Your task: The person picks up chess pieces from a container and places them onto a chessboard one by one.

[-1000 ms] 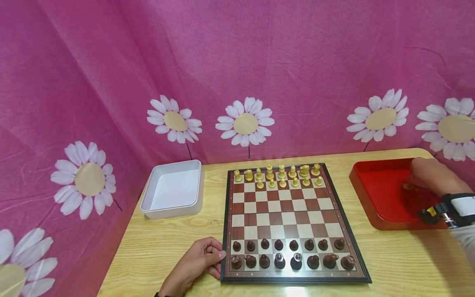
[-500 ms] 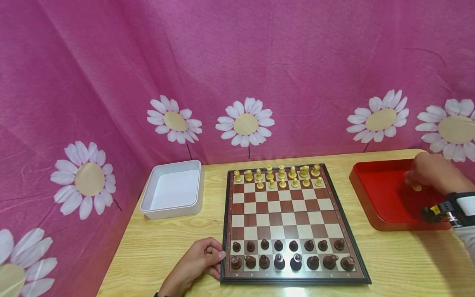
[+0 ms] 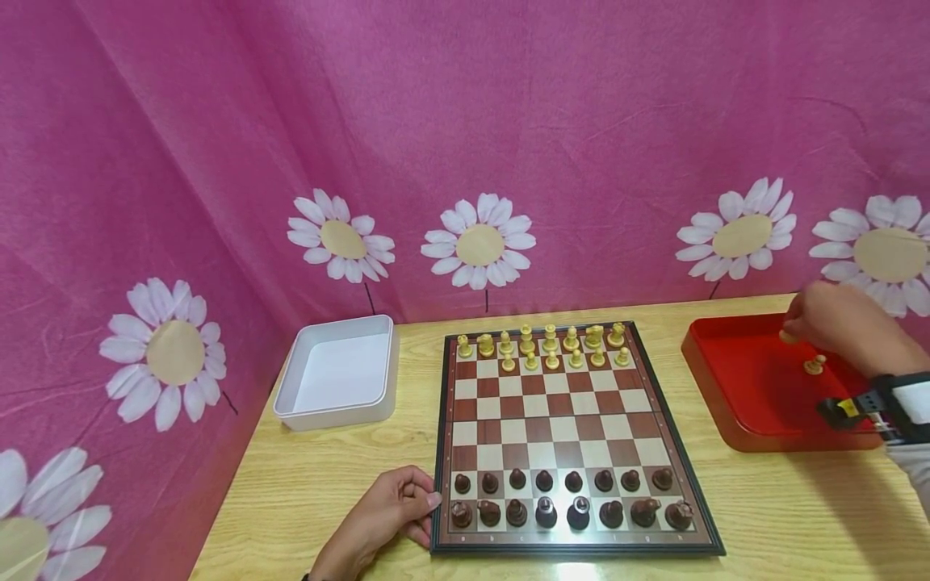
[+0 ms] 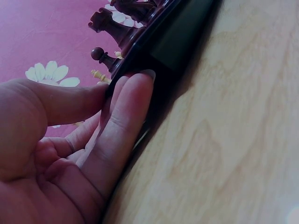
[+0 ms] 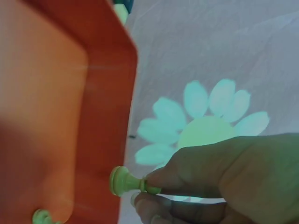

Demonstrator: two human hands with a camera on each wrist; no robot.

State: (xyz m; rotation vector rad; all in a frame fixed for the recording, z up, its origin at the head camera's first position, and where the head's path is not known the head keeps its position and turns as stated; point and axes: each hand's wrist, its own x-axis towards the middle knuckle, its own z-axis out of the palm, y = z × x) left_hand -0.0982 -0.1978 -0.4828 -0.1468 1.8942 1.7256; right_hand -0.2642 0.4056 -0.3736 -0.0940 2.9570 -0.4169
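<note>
In the head view my right hand [image 3: 839, 327] is raised over the back of the red tray [image 3: 748, 436]. Its thumb and fingers pinch a cream pawn [image 5: 122, 181] by the head, base pointing outward in the right wrist view. Another cream pawn [image 3: 815, 365] is in the tray beneath the hand. My left hand [image 3: 392, 508] grips the near left edge of the chessboard [image 3: 552, 403], thumb at the top and fingers against the side. Dark chess pieces [image 3: 579, 512] fill the two near rows; cream chess pieces [image 3: 550, 337] stand in the two far rows.
A white box [image 3: 341, 413] stands left of the board on the wooden table [image 3: 291, 468]. The pink flowered cloth [image 3: 581, 121] hangs close behind the board and the tray. The red tray's raised walls surround the loose pawn.
My right hand has come up from the tray floor and a little left, with a pawn in its fingers. The other pawn in the tray is now uncovered. My left hand stays put.
</note>
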